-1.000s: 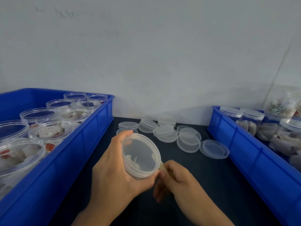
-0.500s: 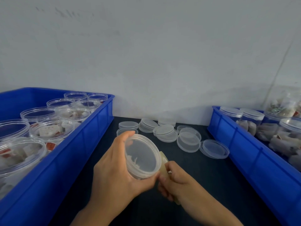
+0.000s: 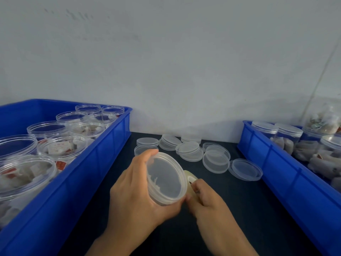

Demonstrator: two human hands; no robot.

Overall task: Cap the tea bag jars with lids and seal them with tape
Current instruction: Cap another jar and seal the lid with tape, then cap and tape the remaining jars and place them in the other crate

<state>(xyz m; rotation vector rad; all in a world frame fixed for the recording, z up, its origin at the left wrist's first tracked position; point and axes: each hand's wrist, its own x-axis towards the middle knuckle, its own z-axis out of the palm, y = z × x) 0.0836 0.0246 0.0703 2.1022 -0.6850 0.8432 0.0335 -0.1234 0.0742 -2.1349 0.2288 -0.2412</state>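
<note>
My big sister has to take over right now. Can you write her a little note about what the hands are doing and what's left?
Left hand grips a capped jar, tilted, lid toward you. Right hand pinches the tape roll against the jar's lid edge.
Open jars of tea bags wait in the left bin. Loose lids lie on the table. Capped jars sit in the right bin.
Left: finish taping this jar, then cap and tape the open ones.
</note>
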